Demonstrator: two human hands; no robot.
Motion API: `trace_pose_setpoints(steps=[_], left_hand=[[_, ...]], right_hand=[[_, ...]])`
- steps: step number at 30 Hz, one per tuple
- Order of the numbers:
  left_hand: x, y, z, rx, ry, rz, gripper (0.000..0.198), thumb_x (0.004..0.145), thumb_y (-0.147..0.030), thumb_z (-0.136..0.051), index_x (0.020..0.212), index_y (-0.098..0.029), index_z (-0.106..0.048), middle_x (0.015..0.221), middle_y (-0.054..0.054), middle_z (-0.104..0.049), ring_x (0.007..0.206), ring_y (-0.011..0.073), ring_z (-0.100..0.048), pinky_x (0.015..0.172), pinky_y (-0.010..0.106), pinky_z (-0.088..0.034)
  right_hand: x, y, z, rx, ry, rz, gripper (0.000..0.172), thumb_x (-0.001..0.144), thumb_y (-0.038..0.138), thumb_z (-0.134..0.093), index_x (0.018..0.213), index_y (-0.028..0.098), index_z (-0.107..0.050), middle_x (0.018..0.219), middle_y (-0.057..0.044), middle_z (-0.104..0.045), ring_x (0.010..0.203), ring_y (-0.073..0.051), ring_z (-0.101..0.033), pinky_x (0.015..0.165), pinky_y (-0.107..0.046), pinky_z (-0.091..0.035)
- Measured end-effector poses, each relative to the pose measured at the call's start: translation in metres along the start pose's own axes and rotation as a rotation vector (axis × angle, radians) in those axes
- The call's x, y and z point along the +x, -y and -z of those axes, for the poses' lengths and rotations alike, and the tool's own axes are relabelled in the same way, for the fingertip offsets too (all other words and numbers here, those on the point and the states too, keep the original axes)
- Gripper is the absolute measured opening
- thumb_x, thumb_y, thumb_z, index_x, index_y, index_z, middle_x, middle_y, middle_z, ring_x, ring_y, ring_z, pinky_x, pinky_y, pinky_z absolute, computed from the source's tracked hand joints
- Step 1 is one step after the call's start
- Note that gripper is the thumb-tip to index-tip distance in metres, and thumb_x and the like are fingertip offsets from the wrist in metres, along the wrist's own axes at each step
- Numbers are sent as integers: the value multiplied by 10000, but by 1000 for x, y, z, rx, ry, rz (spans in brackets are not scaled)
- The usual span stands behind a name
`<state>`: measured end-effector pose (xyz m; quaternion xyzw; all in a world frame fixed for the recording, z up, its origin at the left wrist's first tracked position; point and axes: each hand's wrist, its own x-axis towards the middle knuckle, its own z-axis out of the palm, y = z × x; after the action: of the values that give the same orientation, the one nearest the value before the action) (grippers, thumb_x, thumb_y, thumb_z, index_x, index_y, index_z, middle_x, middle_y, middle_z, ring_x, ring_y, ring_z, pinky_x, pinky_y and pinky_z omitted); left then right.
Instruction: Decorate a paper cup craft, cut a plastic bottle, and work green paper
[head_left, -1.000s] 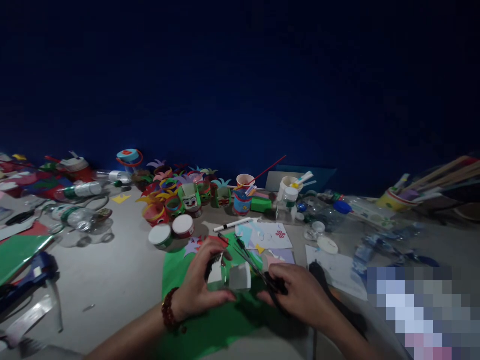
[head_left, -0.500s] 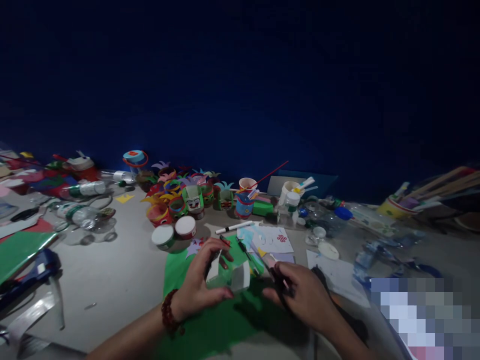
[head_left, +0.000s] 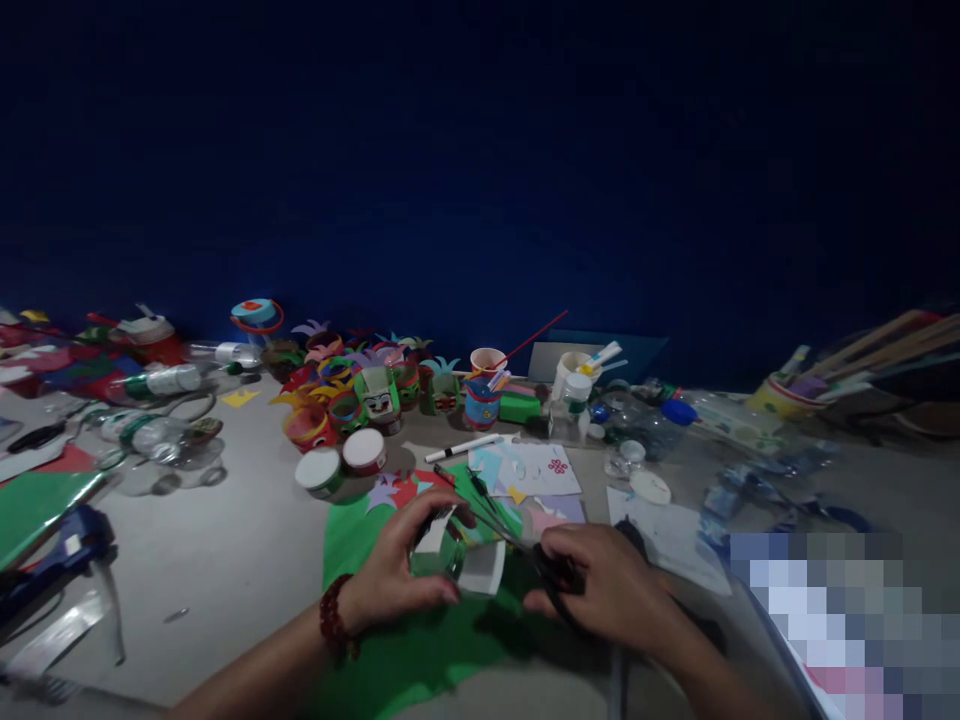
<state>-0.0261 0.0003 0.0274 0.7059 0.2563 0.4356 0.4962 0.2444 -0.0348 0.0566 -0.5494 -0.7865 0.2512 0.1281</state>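
Observation:
My left hand (head_left: pixel 390 565), a beaded bracelet at its wrist, is closed round a small clear plastic piece with a white label (head_left: pixel 433 535), which looks like a cut bottle section. A white flap (head_left: pixel 482 570) sticks out from its right side. In my right hand (head_left: pixel 607 580) are dark-handled scissors (head_left: pixel 510 532), fingers in the loops and blades pointing left at the plastic's upper rim. Whether the blades touch it I cannot tell. Under both hands lies a green sheet (head_left: pixel 420 650), with red and purple cutouts (head_left: pixel 397 490) on its far part.
Several decorated cups (head_left: pixel 379 395) stand at the back, with two lidded tubs (head_left: pixel 319 470) in front. Plastic bottles (head_left: pixel 157 435) and a blue glue gun (head_left: pixel 71 545) lie left. Papers (head_left: pixel 667 535), clear plastic pieces and a brush pot (head_left: pixel 787 400) are on the right.
The scissors' blades have come closer to the plastic piece, up to its rim. My left hand has turned the piece slightly. The whole view has shifted a little.

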Motion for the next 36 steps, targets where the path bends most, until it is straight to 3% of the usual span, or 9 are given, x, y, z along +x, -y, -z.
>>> trace_pose_setpoints(steps=[7,12,18,21,25,28,36], left_hand=[[-1,3,0,-91,-4,9,684,688,-611,-796,1212,-221,-593,1084,89,-653,970,254,-619,841,334,-525],[-3,9,-2,-204,-6,51,708,684,-627,-790,1218,-211,-585,1086,100,-648,971,254,-614,844,339,-517],[-4,9,0,-255,-20,65,702,711,-607,-785,1255,-214,-578,1111,112,-643,996,265,-616,851,355,-517],[-5,12,2,-270,10,54,691,748,-598,-757,1299,-222,-577,1158,125,-626,1035,290,-612,863,393,-527],[-5,14,2,-337,48,82,696,739,-615,-751,1301,-230,-609,1216,140,-599,1086,319,-596,870,423,-535],[-4,11,1,-413,107,149,738,712,-621,-773,1304,-216,-603,1159,139,-629,1009,294,-627,835,402,-535],[-4,11,-1,-448,214,238,734,652,-604,-825,1239,-213,-624,1082,118,-655,887,249,-653,766,347,-527]], right_hand=[[1,-1,-4,45,-13,3,472,734,514,-772,558,200,-467,591,45,-550,572,-122,-470,549,-231,-262],[3,-3,-9,87,-37,3,480,776,406,-728,528,200,-373,567,45,-512,563,-118,-452,544,-230,-257],[4,-3,-7,52,-128,-41,517,822,601,-636,565,213,-412,593,22,-524,571,-141,-474,547,-244,-285],[4,-1,-6,5,-95,-21,509,779,628,-666,587,213,-442,622,14,-559,586,-147,-480,552,-248,-282],[2,1,-5,18,-18,6,435,733,518,-746,595,211,-470,630,30,-574,600,-141,-486,557,-235,-271],[1,3,-4,32,8,14,411,705,437,-778,581,205,-462,608,45,-563,590,-129,-481,558,-230,-254],[1,4,-1,61,11,73,462,736,490,-748,566,201,-430,576,55,-505,552,-111,-437,547,-229,-233]])
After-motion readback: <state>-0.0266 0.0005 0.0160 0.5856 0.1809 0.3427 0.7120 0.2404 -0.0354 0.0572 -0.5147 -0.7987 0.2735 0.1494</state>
